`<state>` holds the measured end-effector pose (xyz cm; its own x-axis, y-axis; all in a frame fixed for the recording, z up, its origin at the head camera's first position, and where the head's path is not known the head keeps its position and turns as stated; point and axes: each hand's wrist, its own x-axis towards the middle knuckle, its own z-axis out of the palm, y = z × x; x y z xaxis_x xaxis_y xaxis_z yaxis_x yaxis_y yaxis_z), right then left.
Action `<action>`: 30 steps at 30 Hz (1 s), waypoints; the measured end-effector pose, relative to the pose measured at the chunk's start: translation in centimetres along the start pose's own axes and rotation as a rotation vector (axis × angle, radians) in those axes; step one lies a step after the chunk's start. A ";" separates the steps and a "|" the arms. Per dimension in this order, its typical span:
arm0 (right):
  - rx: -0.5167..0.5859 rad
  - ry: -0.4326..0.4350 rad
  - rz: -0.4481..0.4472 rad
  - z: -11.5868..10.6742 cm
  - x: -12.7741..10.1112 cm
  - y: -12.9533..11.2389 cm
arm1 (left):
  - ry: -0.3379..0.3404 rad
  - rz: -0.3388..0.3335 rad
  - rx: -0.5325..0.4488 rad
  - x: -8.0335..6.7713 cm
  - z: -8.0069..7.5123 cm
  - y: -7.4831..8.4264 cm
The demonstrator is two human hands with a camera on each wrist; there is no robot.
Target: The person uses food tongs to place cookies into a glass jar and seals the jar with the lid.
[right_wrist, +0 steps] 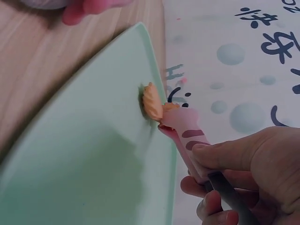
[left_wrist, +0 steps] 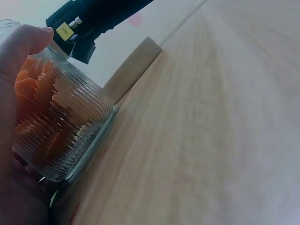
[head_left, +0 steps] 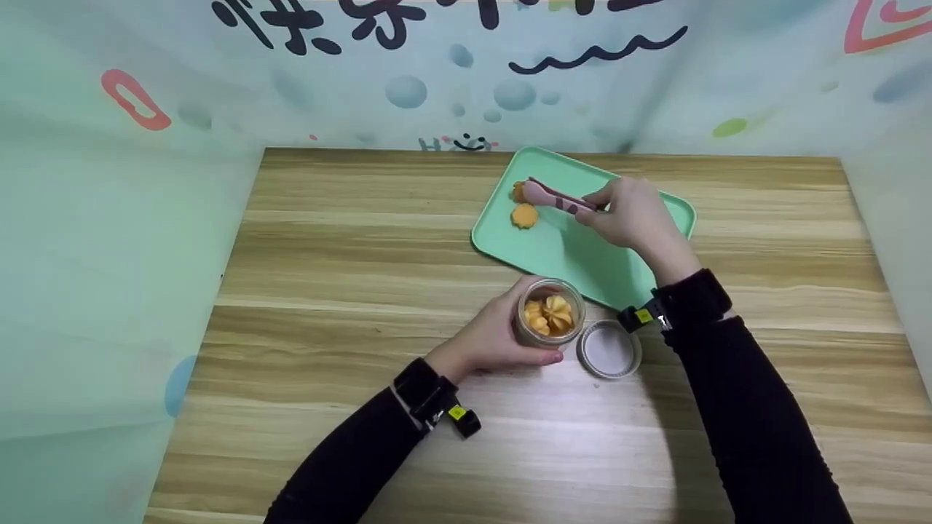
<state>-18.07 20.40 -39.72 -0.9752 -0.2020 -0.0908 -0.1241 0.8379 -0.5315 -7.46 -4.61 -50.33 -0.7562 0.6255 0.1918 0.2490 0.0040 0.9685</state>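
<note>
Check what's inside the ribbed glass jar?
The jar, gripped by the left hand, holds orange flower-shaped pieces. Those lower down are blurred by the ribbed glass; no count possible.

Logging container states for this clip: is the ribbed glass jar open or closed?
Open. The ribbed glass jar shows orange cookies through its uncovered mouth, and its round lid lies beside it.

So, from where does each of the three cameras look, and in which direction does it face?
Head: sits above the table, facing forward and down; shows both sleeved arms, the left hand gripping the jar, the right hand holding pink tongs over the green tray.
Left wrist: low by the tabletop, facing the ribbed jar; shows fingers.
Right wrist: beside the tray, facing the tongs at a cookie; shows the right hand.
Shared: jar in head and left wrist; tray, tongs in head and right wrist.
</note>
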 end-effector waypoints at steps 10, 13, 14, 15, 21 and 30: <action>0.018 0.098 -0.098 -2.5 -3.6 -0.6 | 0.005 -0.003 -0.001 0.0 0.1 0.1; 0.036 0.112 -0.143 -3.3 -5.4 -1.0 | 0.005 -0.006 0.000 0.0 0.0 0.0; 0.029 0.122 -0.168 -3.5 -6.1 -1.2 | 0.004 -0.006 0.000 0.0 0.0 0.1; 0.016 0.137 -0.200 -3.7 -6.8 -1.4 | 0.004 -0.009 0.002 0.0 0.0 0.1; -0.107 0.283 -0.438 -4.3 -10.5 -2.3 | 0.002 -0.013 0.022 0.0 -0.1 0.1; -0.184 0.250 -0.662 -6.5 -14.9 -2.1 | 0.005 -0.052 0.021 -0.1 0.0 0.2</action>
<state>-4.48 24.96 -31.74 -0.6952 -0.5922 0.4075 -0.7095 0.6564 -0.2564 -7.36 -4.68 -50.19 -0.7712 0.6205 0.1422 0.2218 0.0525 0.9737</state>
